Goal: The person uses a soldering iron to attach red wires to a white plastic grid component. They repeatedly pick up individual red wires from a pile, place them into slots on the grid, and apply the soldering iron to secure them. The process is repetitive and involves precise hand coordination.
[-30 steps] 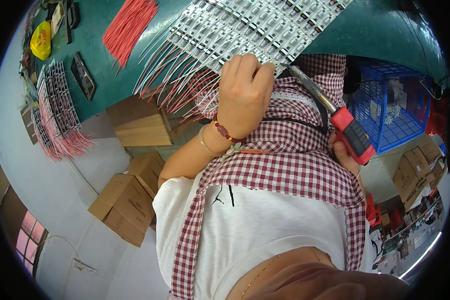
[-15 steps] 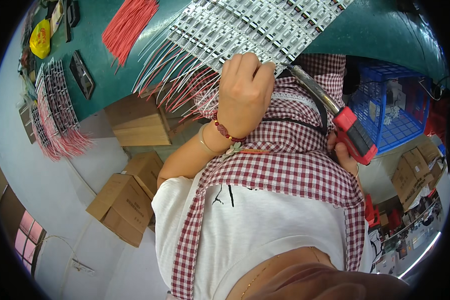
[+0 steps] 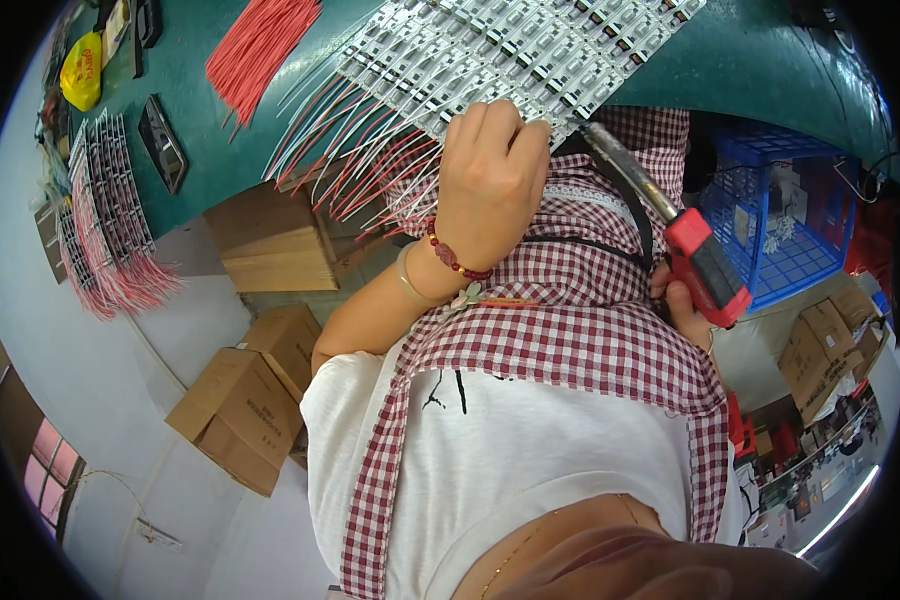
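A large panel of small silvery-white circuit boards lies at the near edge of the green bench. Red and white wires fan out from its left and near edges. My left hand is closed at the panel's near edge, fingertips curled under; whatever they pinch is hidden. In my right hand is a soldering iron with a red and black handle, mostly blocking my view of the fingers. Its metal barrel slants up and left, its tip close to the panel's near corner, right of my left hand. Contact there cannot be made out.
Loose red wires lie in a bundle on the bench. Farther left are a phone, wired board strips and a yellow package. A blue plastic crate stands at right; cardboard boxes sit below left.
The soldering iron's tip has shifted slightly to the right along the panel's near edge. My left hand stays closed in nearly the same place.
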`<action>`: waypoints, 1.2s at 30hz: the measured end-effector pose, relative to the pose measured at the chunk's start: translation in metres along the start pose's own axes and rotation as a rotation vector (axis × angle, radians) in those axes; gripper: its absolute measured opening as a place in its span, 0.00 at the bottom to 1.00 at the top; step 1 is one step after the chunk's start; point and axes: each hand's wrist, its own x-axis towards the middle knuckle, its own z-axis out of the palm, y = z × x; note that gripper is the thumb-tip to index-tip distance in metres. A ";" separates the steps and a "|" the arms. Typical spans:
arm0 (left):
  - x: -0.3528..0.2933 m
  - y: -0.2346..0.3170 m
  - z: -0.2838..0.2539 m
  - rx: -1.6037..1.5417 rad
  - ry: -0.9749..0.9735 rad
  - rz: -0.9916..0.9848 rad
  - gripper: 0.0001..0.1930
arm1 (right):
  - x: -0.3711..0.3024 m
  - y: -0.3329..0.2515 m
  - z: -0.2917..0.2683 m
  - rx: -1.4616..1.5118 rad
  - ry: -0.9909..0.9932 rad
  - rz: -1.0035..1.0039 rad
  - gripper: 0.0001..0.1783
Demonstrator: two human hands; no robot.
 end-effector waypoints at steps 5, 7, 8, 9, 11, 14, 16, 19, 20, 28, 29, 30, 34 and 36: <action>-0.001 -0.001 0.000 -0.002 -0.004 -0.008 0.08 | 0.002 -0.020 0.006 0.267 0.081 0.047 0.31; 0.005 -0.005 0.003 0.006 -0.003 -0.014 0.08 | 0.014 -0.012 0.003 0.279 0.096 0.020 0.36; 0.007 -0.008 0.003 0.013 -0.007 -0.015 0.08 | 0.021 -0.011 0.002 0.287 0.112 -0.001 0.37; 0.006 -0.008 0.004 0.017 -0.009 -0.014 0.08 | 0.025 -0.010 0.001 0.291 0.130 -0.022 0.38; 0.004 -0.010 0.004 0.018 -0.007 -0.019 0.08 | 0.033 -0.015 0.000 0.303 0.188 -0.080 0.36; 0.002 -0.011 0.004 0.014 -0.027 -0.025 0.07 | 0.045 -0.022 -0.010 0.410 0.279 -0.185 0.31; 0.002 -0.009 0.001 0.022 -0.049 -0.010 0.07 | 0.057 -0.024 -0.026 0.463 0.288 -0.304 0.27; -0.004 -0.007 -0.007 -0.004 -0.070 -0.024 0.05 | 0.075 -0.018 -0.063 0.514 0.391 -0.382 0.25; -0.006 -0.008 -0.006 -0.010 -0.080 -0.026 0.05 | 0.084 -0.021 -0.077 0.521 0.465 -0.427 0.24; -0.009 -0.014 -0.006 -0.079 -0.091 0.064 0.10 | 0.208 -0.041 -0.189 0.485 1.069 -0.458 0.15; -0.009 -0.012 -0.008 -0.107 -0.099 0.038 0.09 | 0.230 -0.029 -0.209 0.531 0.986 -0.329 0.14; -0.011 -0.013 -0.010 -0.119 -0.125 0.048 0.09 | 0.242 -0.016 -0.228 0.567 0.902 -0.210 0.13; -0.014 -0.019 -0.020 -0.075 -0.073 0.017 0.12 | 0.236 -0.038 -0.205 0.634 0.933 -0.324 0.11; -0.016 -0.024 -0.023 -0.073 -0.067 0.043 0.12 | 0.225 -0.031 -0.202 0.711 0.932 -0.342 0.14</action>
